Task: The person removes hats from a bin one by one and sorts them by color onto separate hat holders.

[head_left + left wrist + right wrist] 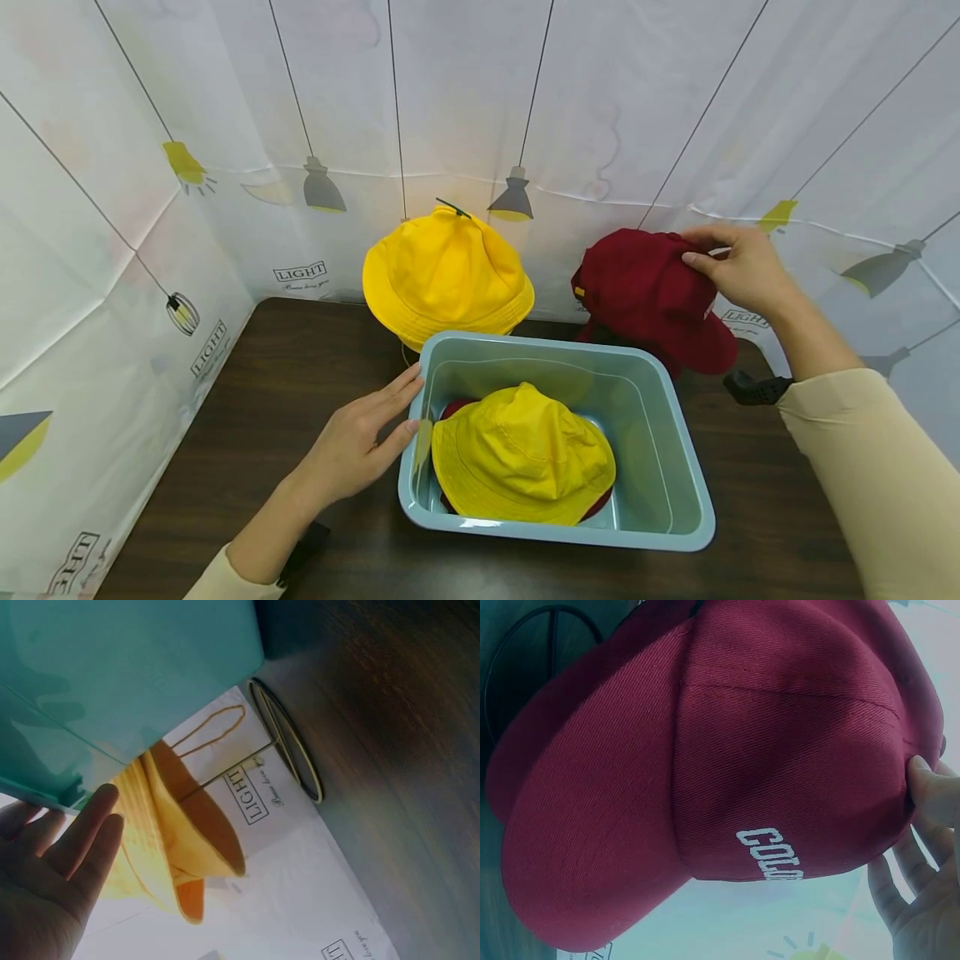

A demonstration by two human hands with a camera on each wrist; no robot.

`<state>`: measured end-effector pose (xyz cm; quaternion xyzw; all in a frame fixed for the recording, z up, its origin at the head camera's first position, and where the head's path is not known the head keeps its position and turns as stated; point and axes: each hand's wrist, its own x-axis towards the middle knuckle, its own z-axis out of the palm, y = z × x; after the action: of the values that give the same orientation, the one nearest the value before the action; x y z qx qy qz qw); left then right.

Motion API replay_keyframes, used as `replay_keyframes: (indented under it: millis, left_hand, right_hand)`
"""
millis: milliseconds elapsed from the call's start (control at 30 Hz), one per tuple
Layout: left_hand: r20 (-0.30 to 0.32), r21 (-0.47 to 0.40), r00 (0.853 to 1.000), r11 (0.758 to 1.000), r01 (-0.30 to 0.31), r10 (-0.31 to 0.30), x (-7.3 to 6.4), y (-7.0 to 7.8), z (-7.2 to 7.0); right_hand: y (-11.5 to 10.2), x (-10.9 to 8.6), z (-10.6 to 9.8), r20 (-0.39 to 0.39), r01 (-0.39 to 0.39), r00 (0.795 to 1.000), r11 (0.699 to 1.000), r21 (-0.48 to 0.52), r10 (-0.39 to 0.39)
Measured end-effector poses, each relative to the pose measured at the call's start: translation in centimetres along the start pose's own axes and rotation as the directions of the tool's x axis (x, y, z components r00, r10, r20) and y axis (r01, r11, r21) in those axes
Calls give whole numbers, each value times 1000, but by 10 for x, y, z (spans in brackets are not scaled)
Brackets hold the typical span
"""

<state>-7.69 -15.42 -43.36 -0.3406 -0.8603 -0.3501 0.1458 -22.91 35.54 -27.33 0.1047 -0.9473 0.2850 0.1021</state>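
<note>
My right hand (738, 258) pinches the crown of a dark red baseball cap (645, 287) at the back right. White lettering shows on the cap's front in the right wrist view, and a second red brim (514, 761) shows behind its brim. My left hand (356, 442), fingers nearly straight, touches the left rim of a light blue plastic bin (686, 467). Inside the bin lies a yellow bucket hat (525, 458), crown up, over something dark red (597, 506) that is mostly hidden.
Behind the bin, another yellow bucket hat (450, 275) hangs on a thin wire stand (289, 750). A black ring-shaped stand base (517, 619) shows by the red cap. The dark wooden table (225, 450) meets a printed white curtain (465, 100) at the back and left.
</note>
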Motion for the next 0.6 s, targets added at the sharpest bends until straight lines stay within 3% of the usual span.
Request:
replay_keyframes:
  millis: [600]
  left_hand:
    - [-9,0,1000,1000,-10,10,-1,1,1]
  right_hand:
    - [5,-8,7,26,30,999,999,-18,-29]
